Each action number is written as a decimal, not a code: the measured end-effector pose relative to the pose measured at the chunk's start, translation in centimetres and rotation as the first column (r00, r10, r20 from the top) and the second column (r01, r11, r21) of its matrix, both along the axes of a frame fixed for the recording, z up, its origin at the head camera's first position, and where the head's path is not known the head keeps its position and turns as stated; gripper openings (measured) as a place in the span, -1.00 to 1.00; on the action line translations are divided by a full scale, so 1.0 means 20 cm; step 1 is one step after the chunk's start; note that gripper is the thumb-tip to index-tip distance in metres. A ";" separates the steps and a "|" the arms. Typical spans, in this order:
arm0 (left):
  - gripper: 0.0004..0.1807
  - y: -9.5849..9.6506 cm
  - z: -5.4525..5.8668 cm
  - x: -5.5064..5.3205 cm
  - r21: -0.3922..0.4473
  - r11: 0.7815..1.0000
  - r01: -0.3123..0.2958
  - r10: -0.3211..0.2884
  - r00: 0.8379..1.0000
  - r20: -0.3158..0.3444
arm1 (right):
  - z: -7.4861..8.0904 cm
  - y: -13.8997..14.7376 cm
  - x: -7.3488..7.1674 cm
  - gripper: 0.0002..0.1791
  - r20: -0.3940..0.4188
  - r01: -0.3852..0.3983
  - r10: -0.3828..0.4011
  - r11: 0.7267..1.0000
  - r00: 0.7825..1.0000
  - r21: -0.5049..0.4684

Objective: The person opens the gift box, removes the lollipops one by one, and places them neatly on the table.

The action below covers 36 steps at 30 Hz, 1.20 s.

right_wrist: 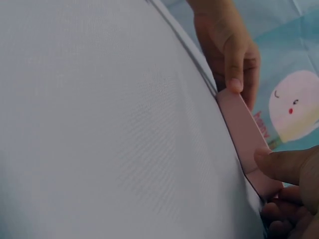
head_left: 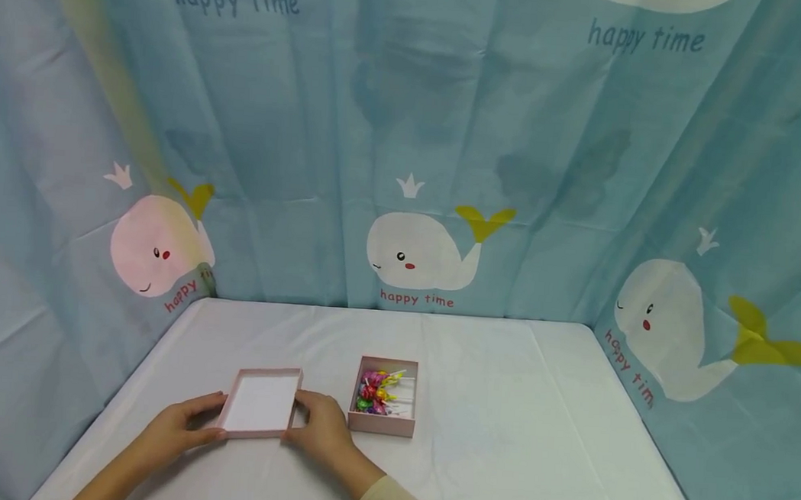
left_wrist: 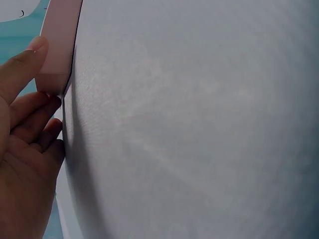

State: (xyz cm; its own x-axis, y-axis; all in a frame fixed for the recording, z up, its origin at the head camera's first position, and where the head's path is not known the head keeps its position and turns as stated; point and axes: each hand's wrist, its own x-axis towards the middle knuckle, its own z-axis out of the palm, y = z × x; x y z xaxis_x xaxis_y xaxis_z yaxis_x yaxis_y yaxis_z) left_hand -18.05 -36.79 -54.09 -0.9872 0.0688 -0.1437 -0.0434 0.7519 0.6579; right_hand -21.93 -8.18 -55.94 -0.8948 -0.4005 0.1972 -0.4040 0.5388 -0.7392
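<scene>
A shallow pink box lid (head_left: 260, 400) lies on the white table with its white inside facing up. At its left side my left hand (head_left: 172, 429) holds the edge between thumb and fingers. My right hand (head_left: 326, 430) grips the right side in the same way. The left wrist view shows my left thumb (left_wrist: 35, 55) against the lid's pink wall (left_wrist: 61, 45). From the right wrist, both hands appear at the wall's two ends. Just right of my right hand stands a deeper pink box (head_left: 381, 425), open at the top, with several colourfully wrapped lollipops (head_left: 374, 390) inside.
The white-covered table (head_left: 514, 425) extends to the right of the box and behind it. A blue curtain (head_left: 291, 243) printed with whales encloses the table at the back and on both sides.
</scene>
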 end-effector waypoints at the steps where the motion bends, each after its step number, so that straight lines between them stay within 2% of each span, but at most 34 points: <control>1: -0.09 0.00 0.00 0.00 -0.001 1.000 -0.004 0.004 1.000 0.005 | 0.00 0.00 0.00 -0.25 0.001 0.003 -0.003 1.000 1.000 -0.005; 7: 0.00 0.02 0.00 0.01 -0.055 0.999 0.002 -0.002 1.000 0.006 | -0.01 -0.01 0.03 -0.25 -0.029 0.020 -0.018 0.999 0.999 0.050; 14: 0.01 0.03 0.01 0.03 -0.080 0.997 -0.009 0.005 0.998 -0.055 | 0.02 -0.02 0.08 -0.18 -0.077 0.049 -0.042 0.995 0.996 0.091; 19: 0.02 0.04 0.02 0.03 -0.074 0.997 -0.024 0.017 0.996 -0.092 | 0.08 0.02 0.10 -0.25 -0.116 -0.025 0.032 0.998 0.993 0.060; 27: 0.03 0.07 0.05 0.03 -0.045 0.998 -0.042 0.038 0.996 -0.082 | 0.17 0.09 0.11 -0.40 -0.159 -0.126 0.134 0.990 0.978 0.061; 30: -0.01 0.10 0.07 0.03 -0.036 0.999 -0.038 0.033 0.990 -0.135 | 0.21 0.12 0.10 -0.45 -0.184 -0.153 0.158 0.987 0.970 0.043; 36: -0.09 0.22 0.15 0.04 0.001 1.000 -0.016 0.015 0.961 -0.276 | 0.30 0.21 0.09 -0.50 -0.175 -0.186 0.175 0.981 0.969 -0.046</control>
